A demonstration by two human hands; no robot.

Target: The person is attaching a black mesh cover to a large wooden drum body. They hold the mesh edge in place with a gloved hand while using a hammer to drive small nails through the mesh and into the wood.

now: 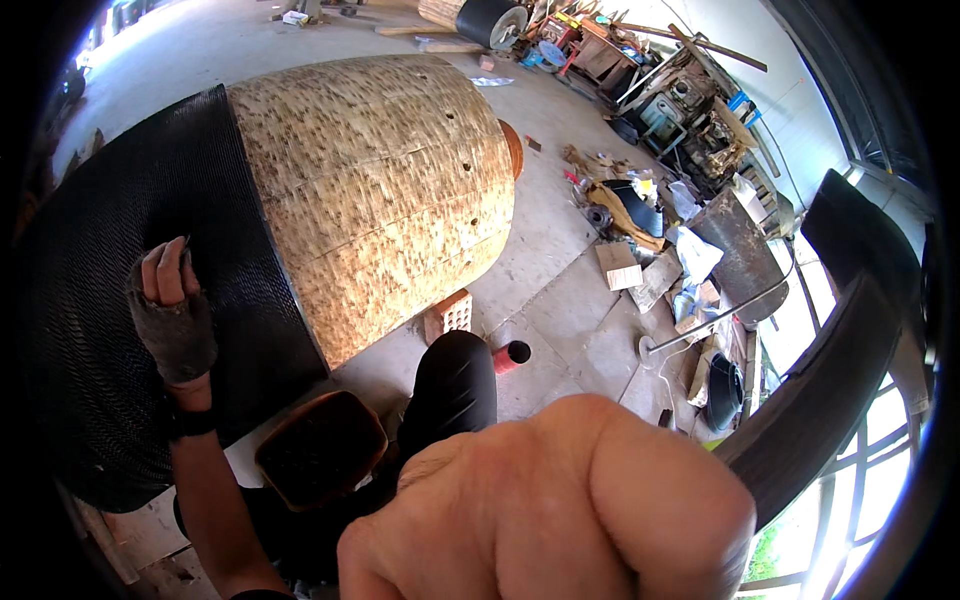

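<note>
A large drum lies on its side to my left, its pale, brown-flecked surface (370,170) showing at the right. Black ribbed rubber sheet (110,230) wraps its left part, ending in a straight edge. My left hand (172,315), in a grey fingerless glove, rests against the rubber with its fingers curled together; what they hold, if anything, is hidden. Close to the camera, my right hand (550,500) is a bare fist around the handle of a dark hammer (825,390). The hammer's curved head stands up at the right, away from the drum.
A small dark-topped stool (325,445) stands by my knee. A perforated brick (449,316) sits at the drum's base, near a red cylinder (511,356). Wooden blocks (619,266), a metal stand (648,347) and scrap lie at right. Another drum (490,22) is at the back.
</note>
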